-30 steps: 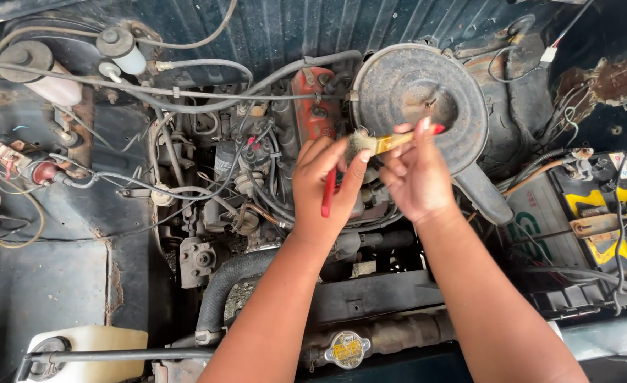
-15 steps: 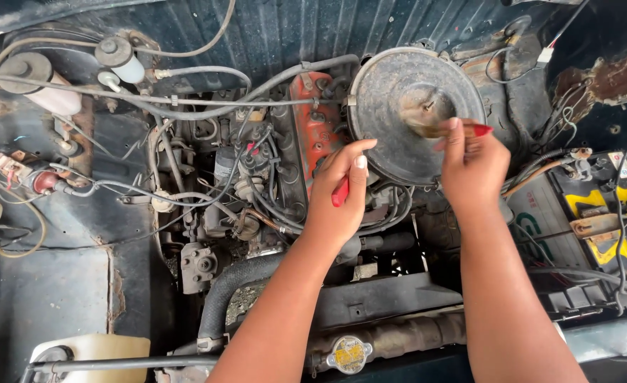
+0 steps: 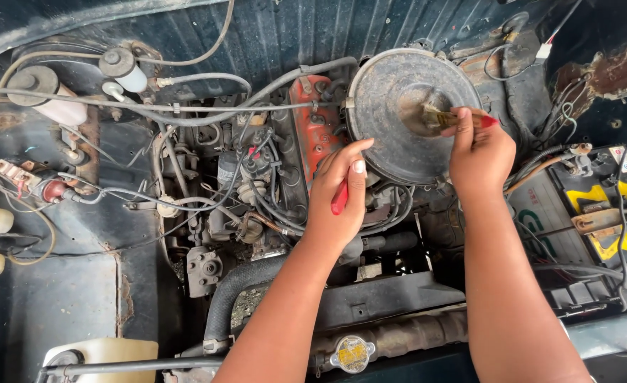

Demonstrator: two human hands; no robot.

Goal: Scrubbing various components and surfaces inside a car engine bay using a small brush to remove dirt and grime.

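Paintbrush (image 3: 449,118) pinched in right hand (image 3: 480,152) fingers, seemingly

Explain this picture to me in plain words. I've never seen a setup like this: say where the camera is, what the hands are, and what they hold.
The camera sits on a person's head and looks down into the open engine bay of an old vehicle.

Both bare arms belong to that person. The right hand holds a small brush with a red-tipped handle, its bristles on the middle of the round, dusty air filter cover. The left hand grips a red-handled tool beside that cover; its working end is hidden.

Around them: a red engine cover, tangled hoses and wires, a black radiator hose, a radiator cap near the bottom, and a battery to the right.
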